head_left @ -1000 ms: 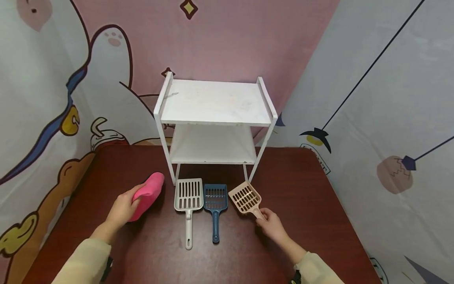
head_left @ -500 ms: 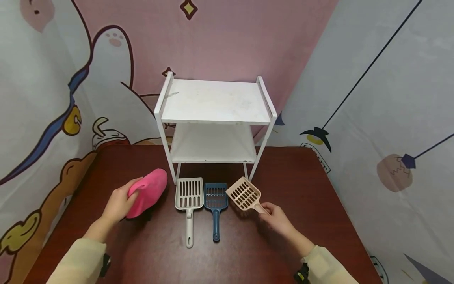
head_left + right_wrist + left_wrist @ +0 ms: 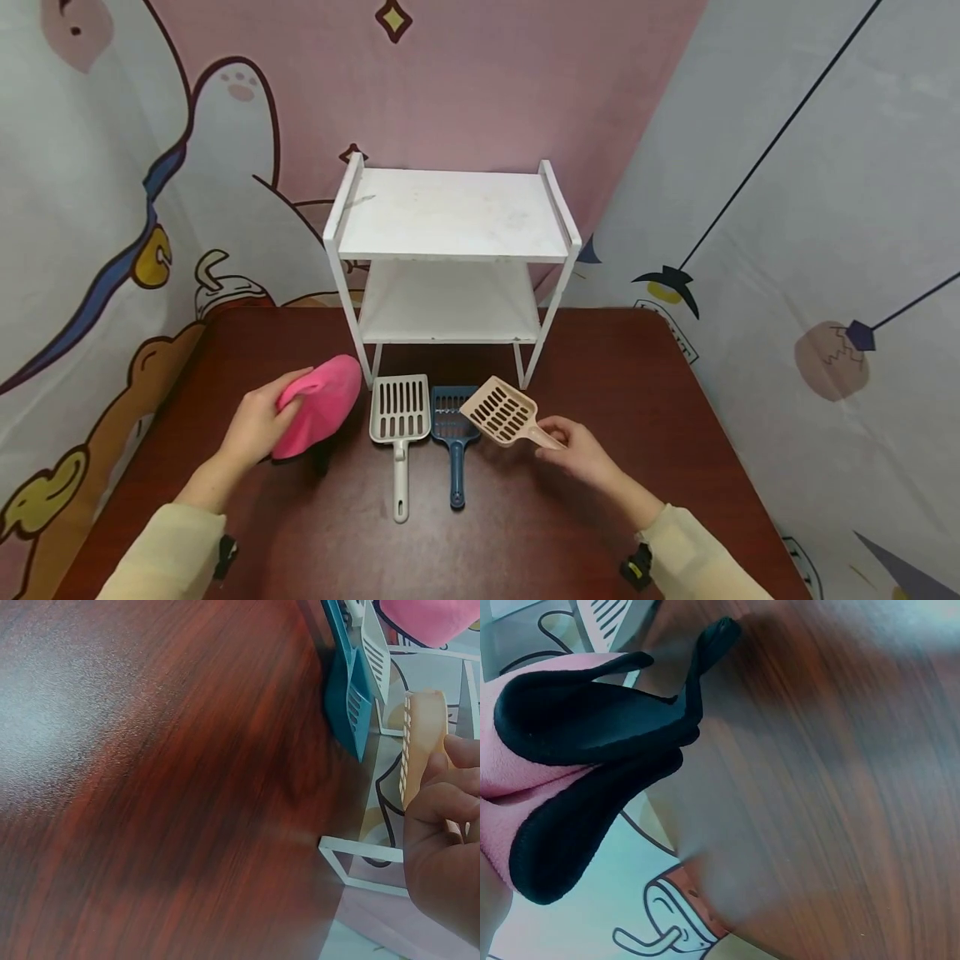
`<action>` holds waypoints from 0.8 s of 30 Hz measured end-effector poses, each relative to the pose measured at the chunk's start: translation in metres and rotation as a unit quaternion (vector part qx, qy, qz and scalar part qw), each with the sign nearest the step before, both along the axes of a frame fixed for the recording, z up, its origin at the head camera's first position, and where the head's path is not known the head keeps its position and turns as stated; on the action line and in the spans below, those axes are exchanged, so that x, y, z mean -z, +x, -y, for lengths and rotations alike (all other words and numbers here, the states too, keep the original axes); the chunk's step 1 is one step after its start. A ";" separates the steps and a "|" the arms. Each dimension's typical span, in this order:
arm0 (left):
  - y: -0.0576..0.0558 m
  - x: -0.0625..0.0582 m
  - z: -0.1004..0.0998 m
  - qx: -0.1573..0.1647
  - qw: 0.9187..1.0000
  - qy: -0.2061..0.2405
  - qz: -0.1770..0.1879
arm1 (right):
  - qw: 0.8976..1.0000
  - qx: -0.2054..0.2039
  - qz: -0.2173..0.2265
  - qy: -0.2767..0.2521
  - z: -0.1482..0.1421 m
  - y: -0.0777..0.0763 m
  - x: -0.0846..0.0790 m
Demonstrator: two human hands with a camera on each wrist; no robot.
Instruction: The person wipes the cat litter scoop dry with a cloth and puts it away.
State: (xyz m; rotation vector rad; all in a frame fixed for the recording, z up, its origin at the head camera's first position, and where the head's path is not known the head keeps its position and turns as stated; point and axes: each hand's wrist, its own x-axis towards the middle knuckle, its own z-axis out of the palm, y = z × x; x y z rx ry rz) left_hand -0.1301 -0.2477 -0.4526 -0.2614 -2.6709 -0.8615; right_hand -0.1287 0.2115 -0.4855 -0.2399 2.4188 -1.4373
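Note:
My left hand (image 3: 258,425) grips a soft, folded pink fabric item (image 3: 318,408) with black edging. In the left wrist view, its black-trimmed openings and a dangling black strap (image 3: 712,645) face the camera; I cannot tell its exact kind. My right hand (image 3: 581,454) pinches the handle of a beige litter scoop (image 3: 501,411), raised above the table and pointing up-left. Its slotted head partly covers a blue litter scoop (image 3: 457,467) on the table. Beside that one lies a pale grey litter scoop (image 3: 401,475), handle toward me.
A white two-tier shelf (image 3: 453,212) stands at the back of the dark red-brown table (image 3: 525,533), behind the scoops. Its front legs come down just behind the scoop heads. Cartoon-printed cloth walls (image 3: 750,250) enclose the table at the back and sides.
My right hand has lifted the beige scoop and shifted it left, over the edge of the blue scoop. My left hand has moved the pink fabric item slightly right, toward the grey scoop.

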 end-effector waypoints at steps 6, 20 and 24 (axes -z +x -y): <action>-0.002 -0.007 -0.007 0.014 1.000 -0.004 -0.013 | 1.000 -0.017 -0.009 0.000 0.003 -0.003 -0.004; -0.004 -0.023 -0.031 0.046 0.999 0.005 -0.013 | 1.000 -0.023 -0.015 0.007 0.011 -0.006 -0.012; -0.004 -0.025 -0.039 0.054 0.999 0.005 -0.008 | 0.999 -0.035 -0.015 0.006 0.014 -0.005 -0.013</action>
